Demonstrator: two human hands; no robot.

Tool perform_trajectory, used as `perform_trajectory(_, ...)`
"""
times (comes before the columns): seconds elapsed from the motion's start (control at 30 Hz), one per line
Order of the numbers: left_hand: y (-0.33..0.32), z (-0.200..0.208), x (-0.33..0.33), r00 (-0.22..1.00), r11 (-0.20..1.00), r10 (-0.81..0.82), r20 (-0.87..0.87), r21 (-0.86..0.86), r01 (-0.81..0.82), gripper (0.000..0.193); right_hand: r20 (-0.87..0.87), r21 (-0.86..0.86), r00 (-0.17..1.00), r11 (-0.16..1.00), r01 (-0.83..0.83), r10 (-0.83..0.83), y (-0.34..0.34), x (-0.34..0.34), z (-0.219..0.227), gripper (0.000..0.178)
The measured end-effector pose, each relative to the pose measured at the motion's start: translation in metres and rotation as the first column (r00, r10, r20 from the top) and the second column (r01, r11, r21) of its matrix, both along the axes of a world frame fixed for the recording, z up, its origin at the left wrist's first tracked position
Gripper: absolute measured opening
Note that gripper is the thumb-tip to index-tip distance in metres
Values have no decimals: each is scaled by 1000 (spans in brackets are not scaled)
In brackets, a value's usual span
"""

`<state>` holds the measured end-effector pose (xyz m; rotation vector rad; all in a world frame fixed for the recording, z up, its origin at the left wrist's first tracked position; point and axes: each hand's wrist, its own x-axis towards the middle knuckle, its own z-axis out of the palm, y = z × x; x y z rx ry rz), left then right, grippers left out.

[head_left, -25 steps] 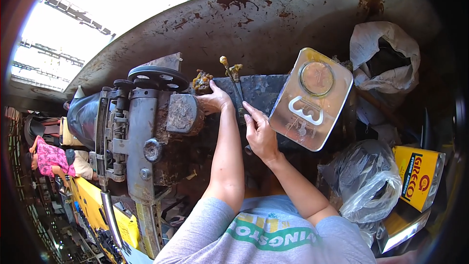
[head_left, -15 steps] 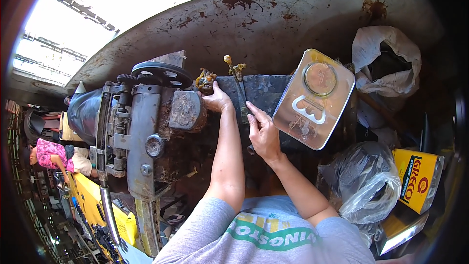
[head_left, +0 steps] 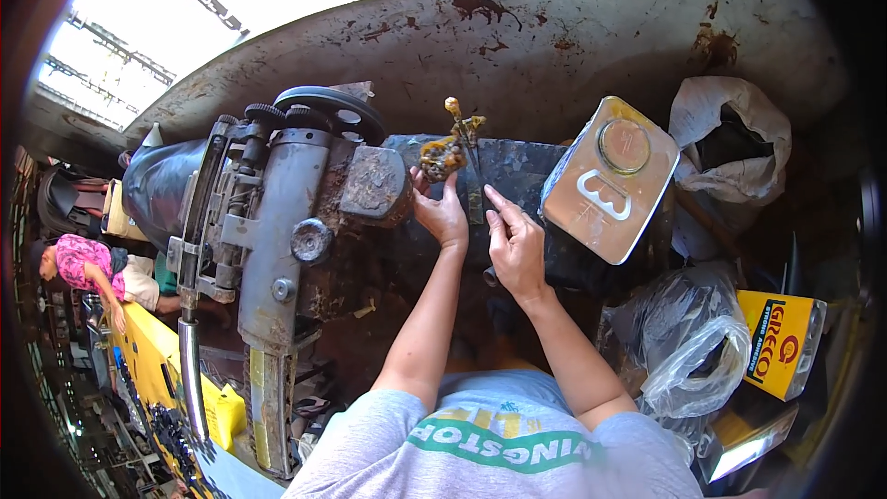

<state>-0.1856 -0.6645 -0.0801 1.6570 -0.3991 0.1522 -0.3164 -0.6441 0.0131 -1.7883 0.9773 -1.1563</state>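
My left hand (head_left: 441, 214) is closed around a lumpy, amber-brown, crusted thing (head_left: 442, 158), just right of the machine's rusty end; its kind is unclear. To its right, my right hand (head_left: 515, 249) has its index finger stretched forward and its thumb below. These fingers appear to pinch the lower end of a thin dark-handled brush (head_left: 472, 155), though the contact is partly hidden. Yellowish crust coats the brush's far end, and a second crusted tip (head_left: 472, 120) shows beside it. A rectangular metal tin (head_left: 591, 222) with a round cap and white handle stands right of this hand.
A heavy old sewing machine (head_left: 286, 212) with a black handwheel takes up the left. At right are a white sack (head_left: 774, 129), a clear plastic bag (head_left: 684, 342) and a yellow box-shaped tin (head_left: 785, 342). Someone in a pink top (head_left: 83, 263) is at far left.
The view has shifted slightly, moving the scene rightward. My left hand has carried the crusted lump right, away from the machine and nearer the brush. My right hand stays at the handle.
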Motion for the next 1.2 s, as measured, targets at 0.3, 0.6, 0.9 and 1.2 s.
perform_trajectory(0.3, 62, -1, 9, 977, 944, -212, -7, 258, 207, 50, -55, 34, 995, 997, -75, 77, 25, 2, -36, 30)
perform_trajectory(0.6, 63, -9, 24, 947, 920, -307, -88, 229, 320, 47, -56, 86, 998, 996, -10, 15, 43, 11, -60, 31)
perform_trajectory(0.9, 57, -4, 23, 956, 951, -249, -157, 145, 272, 50, -146, 85, 989, 996, 1, 12, 49, 16, -83, 31)
perform_trajectory(1.2, 47, 1, 24, 983, 951, -144, -113, 260, 169, 48, -176, 62, 984, 998, 0, 11, 58, 12, -82, 34)
